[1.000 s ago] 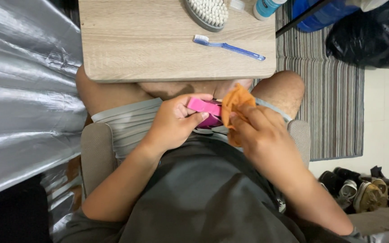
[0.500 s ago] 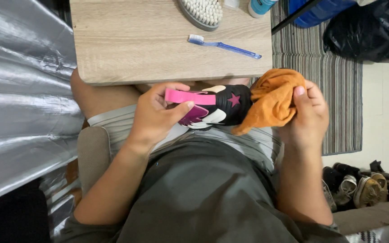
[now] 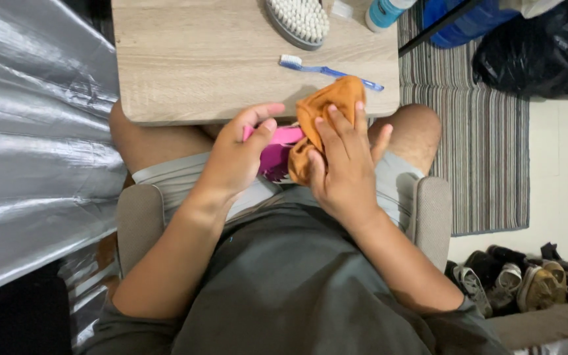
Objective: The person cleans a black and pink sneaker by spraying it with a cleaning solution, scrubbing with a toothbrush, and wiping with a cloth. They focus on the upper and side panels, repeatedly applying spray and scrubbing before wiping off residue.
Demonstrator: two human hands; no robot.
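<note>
I sit in a chair and hold a small pink and black shoe (image 3: pixel 277 150) over my lap. My left hand (image 3: pixel 238 158) grips its left side, thumb on top. An orange cloth (image 3: pixel 327 112) covers the shoe's right part, and my right hand (image 3: pixel 343 164) presses on it with fingers spread flat. Most of the shoe is hidden under the cloth and my hands.
A wooden table (image 3: pixel 198 59) stands just past my knees. On it lie a blue toothbrush (image 3: pixel 330 70), a white-bristled scrub brush (image 3: pixel 297 21) and a light blue bottle (image 3: pixel 386 12). A striped rug (image 3: pixel 481 144), a black bag (image 3: pixel 540 49) and several shoes (image 3: pixel 520 283) lie to the right.
The right hand had swung the cloth off to the right, baring the shoe's black side. Now it is back on the shoe, with the cloth pressed against it.
</note>
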